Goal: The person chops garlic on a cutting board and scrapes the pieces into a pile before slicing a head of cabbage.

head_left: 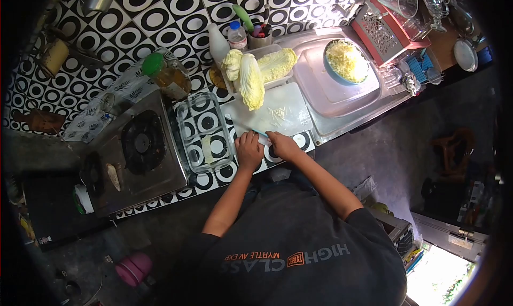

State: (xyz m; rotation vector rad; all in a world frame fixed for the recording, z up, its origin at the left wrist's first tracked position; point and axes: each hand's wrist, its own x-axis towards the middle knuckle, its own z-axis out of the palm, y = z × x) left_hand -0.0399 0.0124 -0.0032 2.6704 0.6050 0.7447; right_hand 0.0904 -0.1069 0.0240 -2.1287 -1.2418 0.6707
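Note:
My right hand (284, 146) is closed around a thin light-blue knife (260, 133) at the front edge of a white cutting board (295, 116). Just left of it, my left hand (249, 150) has its fingers bent together near the knife's far end; whatever they hold is hidden. Small pale chopped pieces (277, 114) lie on the board. A napa cabbage (251, 84) leans over the board's back edge from a plastic tub, with a second pale cabbage piece (278, 65) beside it. To the left stands a clear glass dish (206, 169) with a few scraps inside.
A bowl (327, 68) of shredded cabbage sits on the steel sink (320, 129) at right. The gas stove (176, 161) is at left, with a green-lidded jar (170, 81) behind. Bottles and a utensil cup (260, 41) line the wall. A red rack (382, 31) stands back right.

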